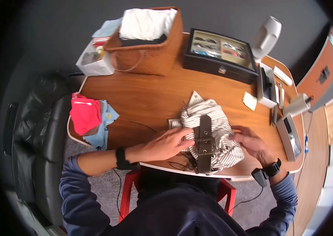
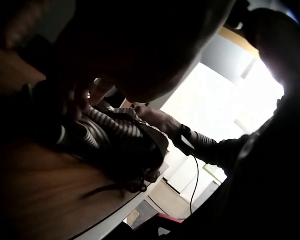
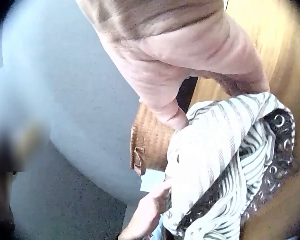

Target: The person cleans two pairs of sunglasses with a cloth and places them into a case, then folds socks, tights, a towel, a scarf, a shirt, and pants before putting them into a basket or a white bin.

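Note:
A bunched grey-and-white striped cloth [image 1: 217, 108] lies near the front edge of the table. Across it runs a dark strap [image 1: 204, 129] with metal eyelets and buckle-like hardware. My left hand [image 1: 164, 144] reaches in from the left, fingers spread and fairly straight, their tips at the strap's edge. On the opposite side my right hand [image 1: 253, 144] has its fingertips against the striped cloth. The right wrist view shows that hand's thumb and fingers [image 3: 172, 117] set wide apart along the cloth's upper edge, some tips hidden behind it. The left wrist view is very dark.
A brown basket [image 1: 150, 59] of folded cloth and a white bin [image 1: 99, 65] stand at the back left. Behind the cloth is a black glasses case [image 1: 221, 65]. Red and blue cloths [image 1: 86, 114] lie at the left edge; white trays [image 1: 290, 137] line the right.

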Demonstrator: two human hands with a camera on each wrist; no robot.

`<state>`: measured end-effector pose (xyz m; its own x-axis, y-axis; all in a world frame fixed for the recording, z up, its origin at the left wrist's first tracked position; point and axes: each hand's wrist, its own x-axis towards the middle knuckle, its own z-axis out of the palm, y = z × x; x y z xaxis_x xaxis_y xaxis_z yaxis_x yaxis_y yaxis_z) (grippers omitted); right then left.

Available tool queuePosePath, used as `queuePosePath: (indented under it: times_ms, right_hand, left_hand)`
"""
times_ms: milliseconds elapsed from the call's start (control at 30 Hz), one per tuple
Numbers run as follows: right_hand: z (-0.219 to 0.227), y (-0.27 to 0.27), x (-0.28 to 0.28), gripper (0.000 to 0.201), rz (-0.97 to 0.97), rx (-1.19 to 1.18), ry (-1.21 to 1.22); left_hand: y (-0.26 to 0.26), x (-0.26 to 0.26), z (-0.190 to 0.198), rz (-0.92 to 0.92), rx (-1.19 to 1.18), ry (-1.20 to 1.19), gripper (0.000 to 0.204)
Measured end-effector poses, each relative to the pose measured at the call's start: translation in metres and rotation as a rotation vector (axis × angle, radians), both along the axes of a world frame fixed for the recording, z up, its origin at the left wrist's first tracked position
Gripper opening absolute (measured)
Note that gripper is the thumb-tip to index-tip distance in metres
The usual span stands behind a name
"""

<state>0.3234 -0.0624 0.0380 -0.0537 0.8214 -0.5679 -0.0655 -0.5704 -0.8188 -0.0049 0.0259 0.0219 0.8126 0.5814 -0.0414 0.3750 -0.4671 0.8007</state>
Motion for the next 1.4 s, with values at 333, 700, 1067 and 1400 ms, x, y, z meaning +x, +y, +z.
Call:
queuePosePath:
  times_ms: [333, 700, 1067, 1400]
  right_hand:
    - [-0.022, 0.013, -0.038, 0.047, 0.355, 0.57, -0.446]
    - [0.039, 0.034, -0.092, 0.046, 0.758, 0.961, -1.419]
    - [-0.045, 0.007, -0.031, 0.113, -0.103, 0.294, 0.713]
    - [0.022, 0.077, -0.108, 0.048, -0.184, 0.596, 0.099]
  left_hand:
    - [0.061, -0.009, 0.057, 0.063, 0.378, -0.026, 0.071]
    - [0.109, 0.016, 0.038, -0.363, 0.242, 0.267, 0.081]
    - [0.102, -0.034, -0.018, -0.013, -0.224, -0.137, 0.068]
    - [0.124, -0.065, 0.062, 0.157, -0.255, -0.363, 0.078]
